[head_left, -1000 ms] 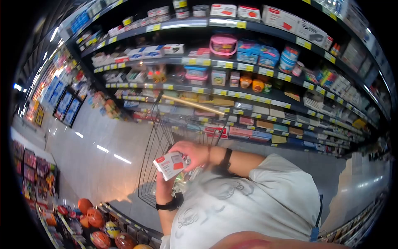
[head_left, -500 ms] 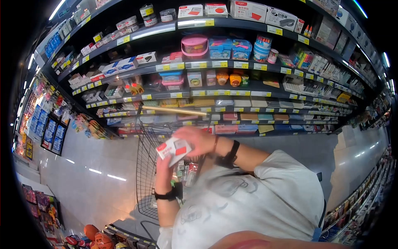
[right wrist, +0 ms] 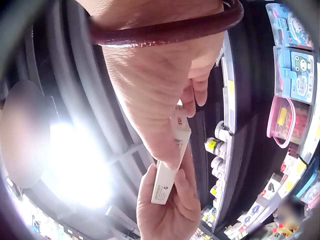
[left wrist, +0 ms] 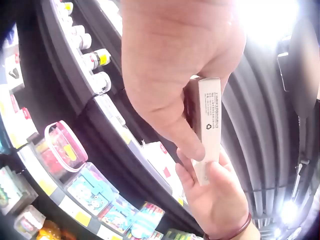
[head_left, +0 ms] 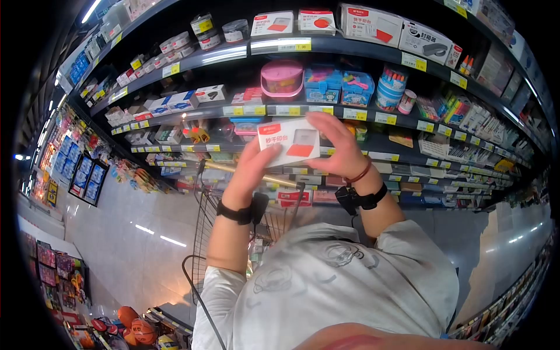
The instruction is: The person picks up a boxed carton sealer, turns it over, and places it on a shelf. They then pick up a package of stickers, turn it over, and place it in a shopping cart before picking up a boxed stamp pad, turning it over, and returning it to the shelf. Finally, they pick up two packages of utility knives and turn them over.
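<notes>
Both hands hold a white-and-red ink pad box [head_left: 290,142] up in front of the shelves, its printed face toward the head camera. The left hand [head_left: 248,169] grips the box's left end, thumb across the lower front. At the opposite end, the right hand [head_left: 343,153] has its fingers at the top corner and its thumb along the lower edge. The left wrist view shows the box's narrow printed side [left wrist: 210,120] between the two hands. In the right wrist view, the right thumb presses along the box [right wrist: 172,165], above the left hand [right wrist: 170,215].
A wire shopping cart [head_left: 204,219] with a pale handle bar stands below the hands, goods inside. Shelves ahead carry similar ink pad boxes [head_left: 272,23], a pink bucket [head_left: 282,79] and blue cases [head_left: 322,86]. Balls [head_left: 143,331] lie at lower left.
The hands have lifted the ink pad box from above the cart up to shelf height. Its front now faces the head camera more squarely, and the right hand has shifted to its right end.
</notes>
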The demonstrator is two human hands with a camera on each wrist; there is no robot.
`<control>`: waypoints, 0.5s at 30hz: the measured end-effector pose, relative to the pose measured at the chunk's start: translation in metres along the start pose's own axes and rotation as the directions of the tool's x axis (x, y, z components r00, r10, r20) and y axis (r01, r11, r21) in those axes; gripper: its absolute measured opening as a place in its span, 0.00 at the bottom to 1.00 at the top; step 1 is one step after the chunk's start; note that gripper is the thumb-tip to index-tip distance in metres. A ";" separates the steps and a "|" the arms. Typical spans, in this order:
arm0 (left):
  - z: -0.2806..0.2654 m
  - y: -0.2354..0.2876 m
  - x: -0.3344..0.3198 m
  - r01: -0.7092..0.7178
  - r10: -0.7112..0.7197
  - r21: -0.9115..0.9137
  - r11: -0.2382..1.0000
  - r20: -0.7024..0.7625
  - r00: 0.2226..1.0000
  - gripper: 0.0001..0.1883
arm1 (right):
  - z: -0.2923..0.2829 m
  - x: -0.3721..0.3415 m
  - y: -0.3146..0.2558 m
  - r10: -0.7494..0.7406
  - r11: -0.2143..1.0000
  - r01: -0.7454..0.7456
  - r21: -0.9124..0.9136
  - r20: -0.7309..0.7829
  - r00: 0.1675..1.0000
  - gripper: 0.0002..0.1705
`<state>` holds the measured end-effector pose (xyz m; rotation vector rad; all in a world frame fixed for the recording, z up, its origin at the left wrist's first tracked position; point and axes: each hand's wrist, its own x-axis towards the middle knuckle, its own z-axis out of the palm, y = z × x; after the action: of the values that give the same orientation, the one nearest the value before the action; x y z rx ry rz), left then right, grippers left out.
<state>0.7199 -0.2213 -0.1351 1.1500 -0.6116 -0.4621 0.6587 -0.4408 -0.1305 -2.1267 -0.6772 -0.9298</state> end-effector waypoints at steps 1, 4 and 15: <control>0.001 -0.002 0.013 -0.008 0.008 -0.007 1.000 0.002 1.000 0.21 | -0.004 0.003 0.009 -0.023 1.000 0.023 0.000 -0.018 1.000 0.44; 0.008 -0.012 0.043 -0.008 0.007 -0.042 0.999 -0.024 1.000 0.21 | -0.018 0.012 0.036 -0.069 0.997 0.070 0.019 -0.048 0.996 0.44; -0.008 0.043 0.155 -0.380 0.433 0.429 0.819 -0.030 0.901 0.30 | -0.040 0.114 0.107 -0.269 0.936 0.241 -0.256 -0.080 0.960 0.39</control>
<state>0.8425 -0.2979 -0.0649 1.3908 -0.8476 0.1230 0.7852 -0.5171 -0.0642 -2.2103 -0.8307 -1.3261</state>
